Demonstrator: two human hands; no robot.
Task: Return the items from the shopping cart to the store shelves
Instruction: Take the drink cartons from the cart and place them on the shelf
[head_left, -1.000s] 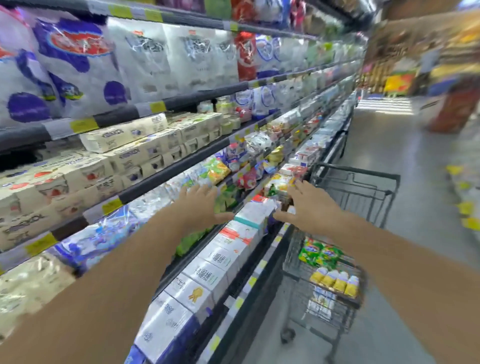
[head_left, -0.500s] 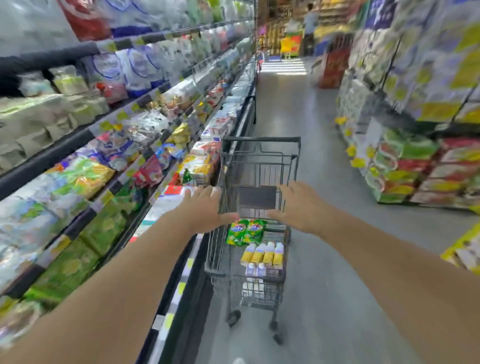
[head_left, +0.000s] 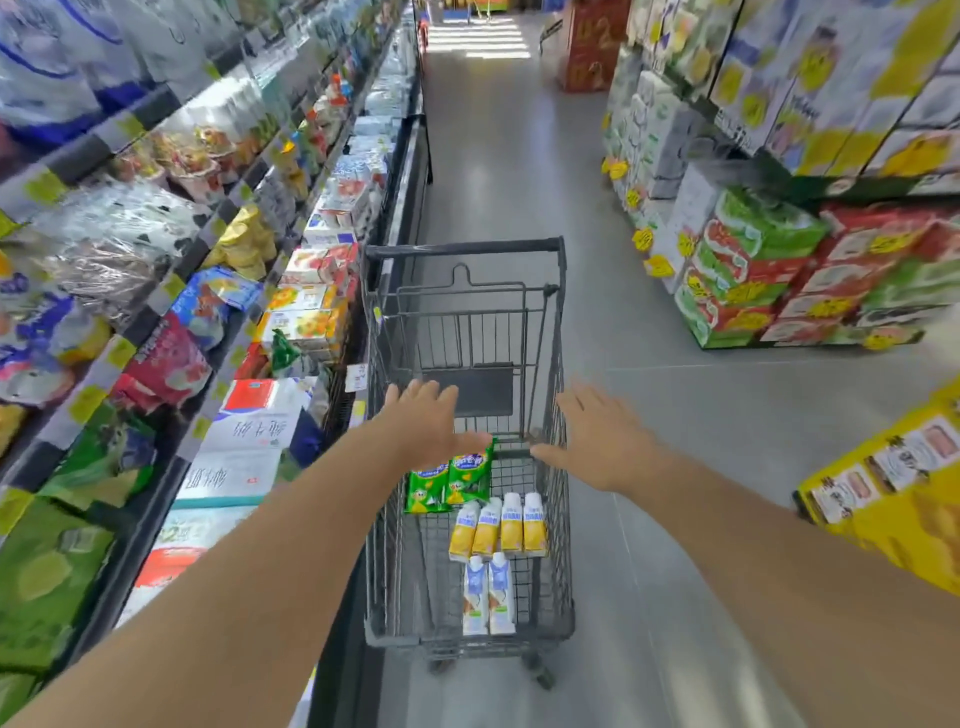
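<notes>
Head view: the shopping cart (head_left: 467, 322), a dark wire-mesh basket with a solid bar rim, stands in the aisle hard against the store shelves (head_left: 218, 291) on its left. Inside it lie two green foil packets (head_left: 451, 483), four yellow cartons (head_left: 500, 525) and two white-blue cartons (head_left: 489, 597). Above the cart the left hand (head_left: 423, 428) and right hand (head_left: 597, 441) spread flat, each grip apart and empty. Smooth grey floor (head_left: 675, 415) lies open right of the cart.
</notes>
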